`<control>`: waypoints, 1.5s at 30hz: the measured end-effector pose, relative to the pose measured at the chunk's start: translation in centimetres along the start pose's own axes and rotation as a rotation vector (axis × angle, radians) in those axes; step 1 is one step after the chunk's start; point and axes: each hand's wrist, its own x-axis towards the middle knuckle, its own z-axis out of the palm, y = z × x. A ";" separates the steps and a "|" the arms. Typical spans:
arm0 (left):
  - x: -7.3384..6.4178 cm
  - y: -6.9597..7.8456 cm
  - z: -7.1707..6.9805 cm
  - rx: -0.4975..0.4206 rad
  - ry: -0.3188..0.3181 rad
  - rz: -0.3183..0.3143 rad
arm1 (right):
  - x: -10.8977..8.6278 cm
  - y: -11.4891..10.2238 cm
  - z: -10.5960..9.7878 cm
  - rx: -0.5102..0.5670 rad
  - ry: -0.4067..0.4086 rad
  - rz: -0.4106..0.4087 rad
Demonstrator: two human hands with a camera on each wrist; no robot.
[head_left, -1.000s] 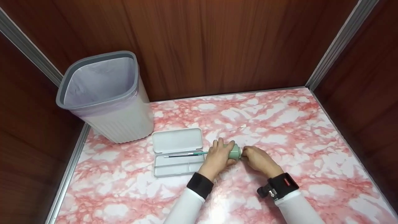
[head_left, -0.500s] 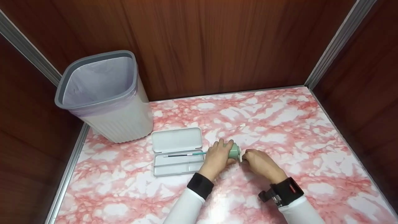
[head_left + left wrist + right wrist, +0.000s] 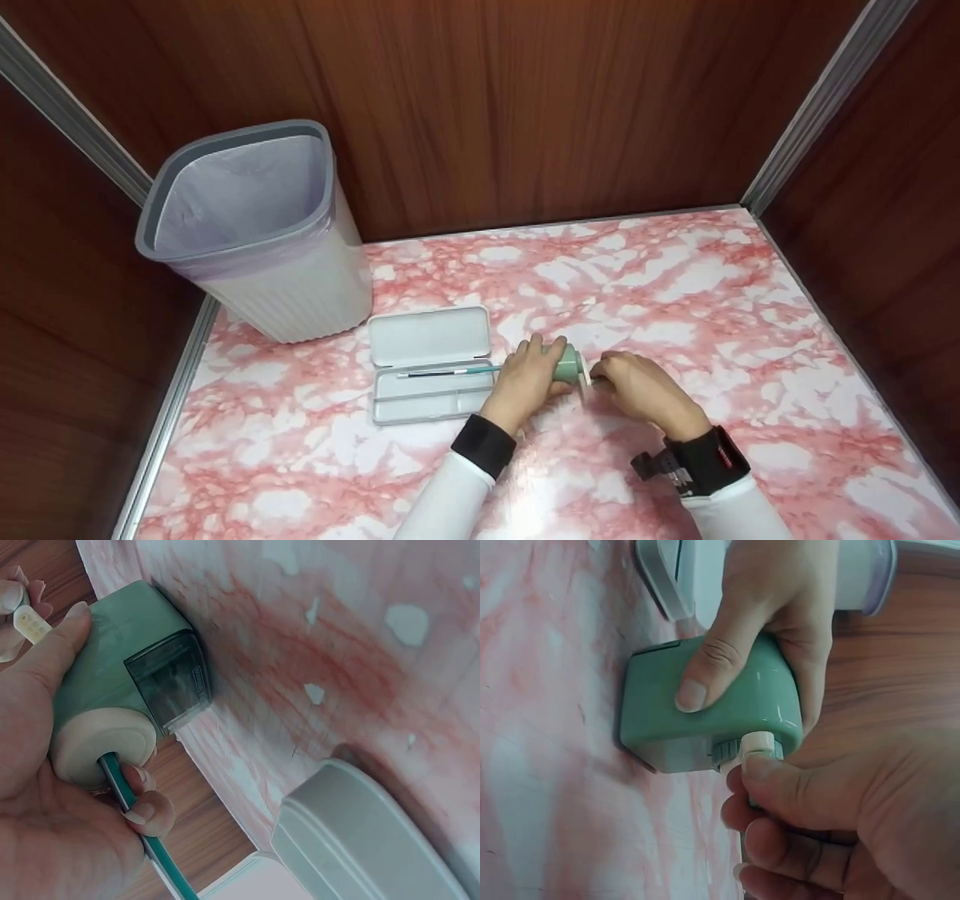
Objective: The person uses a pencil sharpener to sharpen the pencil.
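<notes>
A green crank pencil sharpener [image 3: 112, 652] stands on the table, a dark see-through shavings drawer [image 3: 171, 682] in its side. My left hand [image 3: 523, 382] grips its body from above. In the left wrist view a teal-striped pencil [image 3: 127, 795] sits in the round cream front, with fingertips of the left hand beside it. My right hand [image 3: 637, 386] pinches the handle of the cream crank [image 3: 756, 744] at the sharpener's other end. The pencil's far end lies over an opened pale pencil case [image 3: 427, 337]; its point is hidden inside the sharpener.
A tall bin [image 3: 300, 277] with a grey rim and purple liner stands at the back left. Wood-look panels [image 3: 525, 112] enclose the back and sides of the red-and-white marbled table [image 3: 637, 285].
My right hand has circled a little with the crank, shifting slightly right, and the crank arm now points at a different angle. The left hand and sharpener hold their place.
</notes>
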 end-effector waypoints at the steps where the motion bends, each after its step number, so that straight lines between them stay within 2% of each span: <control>1: 0.0 0.0 -0.1 -0.006 -0.006 -0.001 | 0.0 0.0 -0.1 -0.002 0.001 0.001; 10: 0.0 -0.1 -0.2 0.010 0.004 0.018 | 0.1 -0.1 -0.6 0.041 0.021 0.037; 16: -0.2 -0.2 0.1 0.044 0.025 0.041 | 0.7 0.0 -1.1 0.053 0.095 0.031; 21: -0.2 -0.2 0.2 0.034 0.021 0.029 | 1.7 0.3 -1.4 0.029 0.127 0.023; 33: -0.2 0.0 0.1 0.061 0.030 0.034 | 3.9 1.3 -1.1 -0.013 0.142 0.042; 41: -0.2 0.1 0.2 0.051 0.004 0.014 | 4.7 1.7 -0.6 0.000 0.096 0.095; 45: -0.2 0.2 0.4 0.063 0.036 0.027 | 4.9 2.0 -0.2 -0.003 0.102 0.106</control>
